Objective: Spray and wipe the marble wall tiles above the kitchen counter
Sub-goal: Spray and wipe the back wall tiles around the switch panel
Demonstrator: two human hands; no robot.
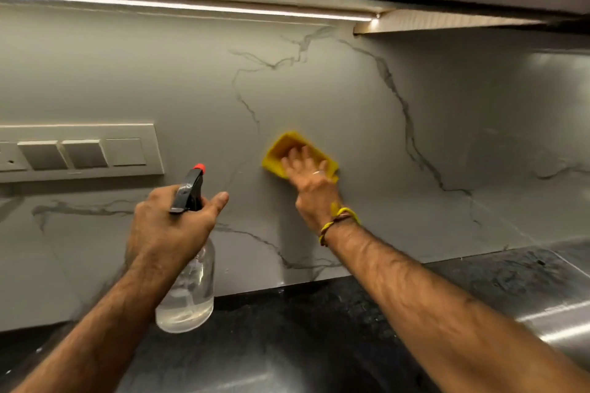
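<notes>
Right hand [309,169], fingers flat, pressed yellow cloth [289,147] on marble wall tiles [335,99], mid-panel above counter's back edge. Left hand [169,220] gripped spray bottle [188,284]. Wiping underway; cleaned extent indeterminable.

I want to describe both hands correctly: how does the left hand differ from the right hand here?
The left hand grips a clear spray bottle, fingers curled; the right hand lies flat with straight fingers, pressing a yellow cloth on the marble wall. The left stays off the wall; the right reaches it. Only the right shows a ring and wrist thread. Both arms are bare.
</notes>
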